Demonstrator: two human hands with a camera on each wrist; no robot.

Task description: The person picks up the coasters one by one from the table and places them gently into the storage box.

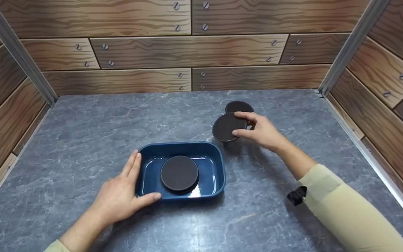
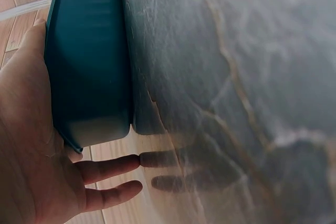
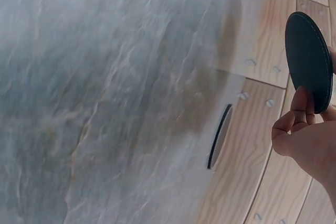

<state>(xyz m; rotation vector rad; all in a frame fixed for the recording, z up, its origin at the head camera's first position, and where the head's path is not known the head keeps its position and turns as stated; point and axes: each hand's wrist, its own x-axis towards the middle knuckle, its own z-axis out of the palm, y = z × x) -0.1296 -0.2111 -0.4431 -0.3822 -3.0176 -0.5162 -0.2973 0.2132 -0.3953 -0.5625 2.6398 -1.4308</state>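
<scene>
A blue rectangular dish (image 1: 219, 175) holds a round black coaster (image 1: 179, 173), which seems to top a small stack. My left hand (image 1: 121, 194) rests against the dish's left corner, fingers along the left side and thumb at the front rim. In the left wrist view, two straight fingers (image 2: 113, 169) reach past the dish wall (image 2: 89, 56). My right hand (image 1: 262, 131) pinches another black coaster (image 1: 227, 127) by its edge, raised and tilted above the table. Just behind it, one more coaster (image 1: 239, 106) lies on the table, partly covered; the right wrist view shows this coaster (image 3: 219, 137) edge-on.
The grey marbled tabletop (image 1: 100, 122) is enclosed by wood-patterned walls (image 1: 187, 52) at the back and sides. Metal posts (image 1: 348, 45) stand at the back corners. A black clip (image 1: 297, 196) hangs at the right sleeve.
</scene>
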